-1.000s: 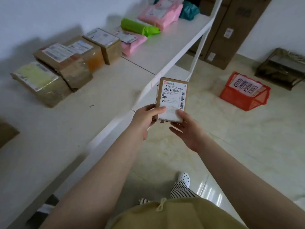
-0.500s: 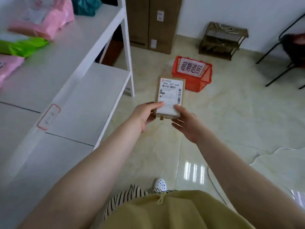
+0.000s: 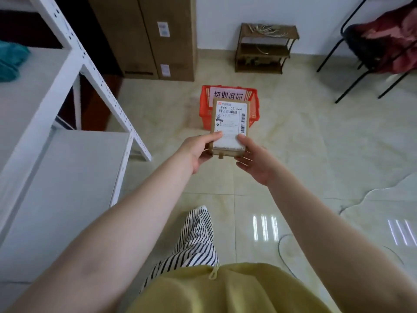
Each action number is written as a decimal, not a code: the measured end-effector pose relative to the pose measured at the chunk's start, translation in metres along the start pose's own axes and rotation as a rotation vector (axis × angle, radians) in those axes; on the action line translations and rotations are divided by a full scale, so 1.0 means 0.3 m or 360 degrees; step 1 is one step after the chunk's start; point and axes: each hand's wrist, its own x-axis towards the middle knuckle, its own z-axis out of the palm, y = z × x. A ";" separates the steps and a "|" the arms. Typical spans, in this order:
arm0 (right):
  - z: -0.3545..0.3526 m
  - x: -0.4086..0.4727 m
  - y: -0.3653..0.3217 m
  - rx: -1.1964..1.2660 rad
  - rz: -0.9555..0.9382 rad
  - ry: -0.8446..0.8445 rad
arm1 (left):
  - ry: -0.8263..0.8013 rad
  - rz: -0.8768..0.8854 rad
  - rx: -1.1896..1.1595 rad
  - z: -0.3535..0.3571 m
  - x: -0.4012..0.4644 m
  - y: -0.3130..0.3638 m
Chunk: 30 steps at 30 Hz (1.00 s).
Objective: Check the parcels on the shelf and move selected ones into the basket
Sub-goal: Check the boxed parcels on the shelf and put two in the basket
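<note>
I hold a small brown cardboard parcel (image 3: 230, 123) with a white barcode label in both hands, out in front of me at chest height. My left hand (image 3: 198, 147) grips its lower left edge, thumb on the label. My right hand (image 3: 252, 159) supports its lower right corner from below, thumb on top. Straight ahead on the floor stands a red plastic basket (image 3: 205, 102) with a white sign in it; the parcel hides its middle. The white metal shelf (image 3: 74, 59) is on my left.
Tall brown cartons (image 3: 144, 37) lean against the far wall behind the basket. A small dark wooden rack (image 3: 264, 48) stands to their right. A black-framed chair with red cloth (image 3: 381, 41) is at the far right. A teal bag (image 3: 10, 62) lies on the shelf. A thin cable (image 3: 282, 251) runs over the tiled floor.
My view has turned right, away from the shelf's parcels and toward the basket, which now lies straight ahead behind the parcel. Both hands keep the same hold.
</note>
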 end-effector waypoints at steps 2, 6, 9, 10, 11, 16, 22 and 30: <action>0.005 0.107 -0.091 -0.0002 0.0007 0.0020 | -0.0034 -0.0013 0.0003 0.021 0.111 0.096; 0.011 0.295 -0.264 -0.0032 0.0023 0.0031 | -0.0064 -0.0070 0.0005 0.059 0.309 0.273; -0.001 0.427 -0.385 -0.0009 -0.0004 0.0034 | -0.0077 -0.0081 0.0020 0.109 0.454 0.403; -0.009 0.467 -0.423 0.0000 -0.0007 0.0036 | -0.0085 -0.0080 0.0034 0.129 0.500 0.443; -0.019 0.510 -0.461 -0.0001 -0.0006 0.0035 | -0.0098 -0.0080 0.0049 0.151 0.545 0.482; -0.073 0.759 -0.654 -0.0049 0.0030 0.0026 | -0.0098 -0.0103 -0.0008 0.249 0.785 0.643; -0.102 1.088 -0.915 -0.0076 0.0087 -0.0036 | 0.0041 -0.0173 -0.0053 0.347 1.071 0.867; -0.072 1.441 -1.181 -0.0168 0.0168 -0.0173 | 0.0227 -0.0153 -0.0137 0.369 1.385 1.068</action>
